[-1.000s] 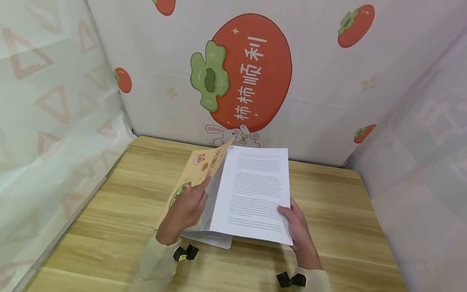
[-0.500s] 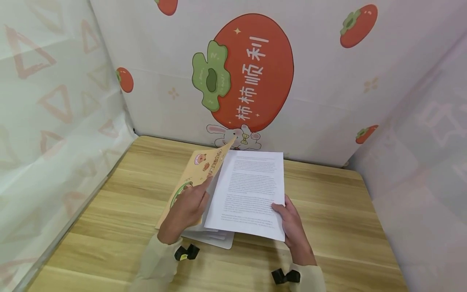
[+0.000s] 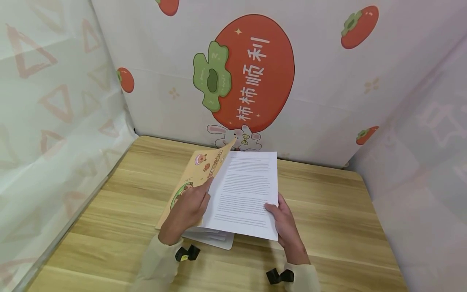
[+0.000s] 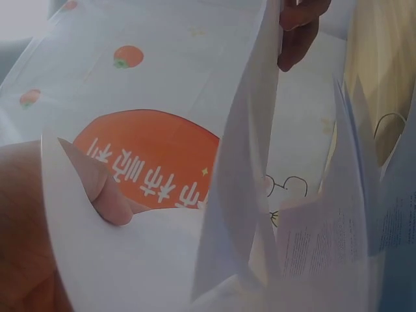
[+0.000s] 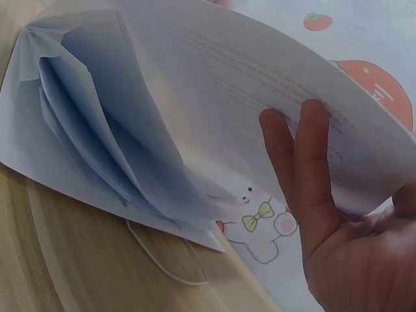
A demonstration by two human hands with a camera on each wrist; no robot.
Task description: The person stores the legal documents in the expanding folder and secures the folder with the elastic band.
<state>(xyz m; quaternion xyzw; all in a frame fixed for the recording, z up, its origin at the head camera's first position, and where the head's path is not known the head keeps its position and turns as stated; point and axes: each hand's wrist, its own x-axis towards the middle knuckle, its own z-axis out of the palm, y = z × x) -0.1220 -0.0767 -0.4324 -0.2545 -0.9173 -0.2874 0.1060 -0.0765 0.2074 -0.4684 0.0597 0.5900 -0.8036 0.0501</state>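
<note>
A folder with an orange cartoon-printed cover (image 3: 197, 166) lies on the table, its cover lifted at a slant. My left hand (image 3: 187, 209) grips that cover near its raised edge, with the thumb (image 4: 114, 201) on the white inner side in the left wrist view. My right hand (image 3: 286, 223) pinches printed paper (image 3: 248, 190) at its right edge, thumb on top and fingers beneath. The paper's left side reaches into the folder's opening, partly hidden by the cover and left hand. Several folded white inner pockets (image 5: 97, 123) stand fanned out in the right wrist view.
A thin elastic loop (image 5: 159, 266) sticks out from the folder's edge over the wooden table (image 3: 328, 227). Behind the table rises a white backdrop with a big persimmon print (image 3: 262, 81); a curtain (image 3: 54, 121) hangs on the left.
My right hand has moved the printed paper leftward, closer to the folder's cover. The left hand keeps the cover raised in nearly the same place.
</note>
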